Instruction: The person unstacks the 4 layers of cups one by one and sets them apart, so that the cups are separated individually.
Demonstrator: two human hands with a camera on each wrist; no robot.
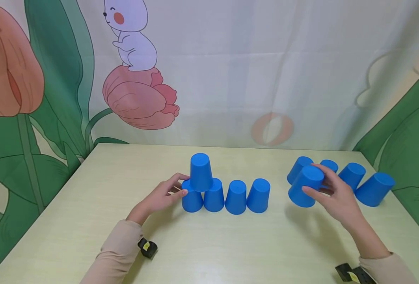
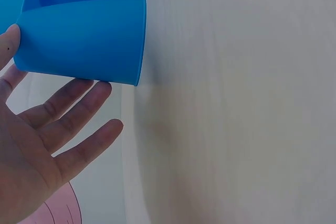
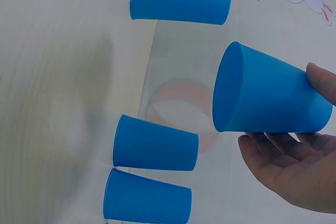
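Observation:
Several upside-down blue cups (image 1: pixel 235 197) stand in a row on the table. Another blue cup (image 1: pixel 201 172) rests upside down across the two at the row's left end. My left hand (image 1: pixel 163 195) is beside the leftmost cup (image 2: pixel 79 40), its fingers fairly straight and spread; thumb and fingertips touch the cup's side. Over on the right, my right hand (image 1: pixel 337 193) grips a blue cup (image 3: pixel 273 93) between thumb and fingers. That cup is upside down, slightly tilted and raised above the table, its open rim showing in the right wrist view.
Behind the right hand, several more upside-down blue cups (image 1: pixel 374 189) stand near the right side of the pale table (image 1: pixel 209 248). A printed curtain (image 1: pixel 223 71) with flowers and a white animal hangs behind the table's back edge. Small black devices (image 1: pixel 147 248) sit at both wrists.

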